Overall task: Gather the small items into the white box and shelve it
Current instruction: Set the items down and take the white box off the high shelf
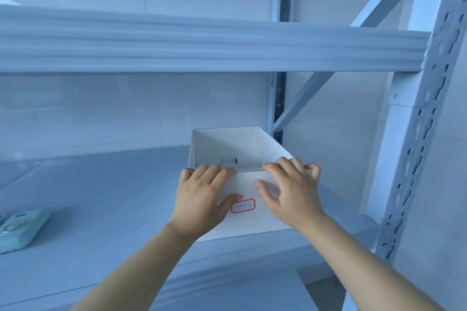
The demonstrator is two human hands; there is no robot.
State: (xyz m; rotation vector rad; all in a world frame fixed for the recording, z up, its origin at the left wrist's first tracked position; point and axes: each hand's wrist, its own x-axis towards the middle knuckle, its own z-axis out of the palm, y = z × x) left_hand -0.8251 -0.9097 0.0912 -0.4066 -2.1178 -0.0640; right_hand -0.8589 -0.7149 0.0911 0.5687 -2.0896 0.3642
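Note:
The white box [228,145] stands on the shelf board [101,189], open at the top, with a red-bordered label [243,206] on its near wall. My left hand [202,197] grips the near wall at its left, fingers over the rim and thumb on the front. My right hand [290,192] holds the near wall at its right the same way. What lies inside the box is hidden apart from a small dark mark low on the far wall.
A pale teal device [19,228] lies on the same shelf at the far left. The shelf beam above [202,45] crosses the view. A perforated metal upright [417,134] and a diagonal brace [303,101] stand right of the box.

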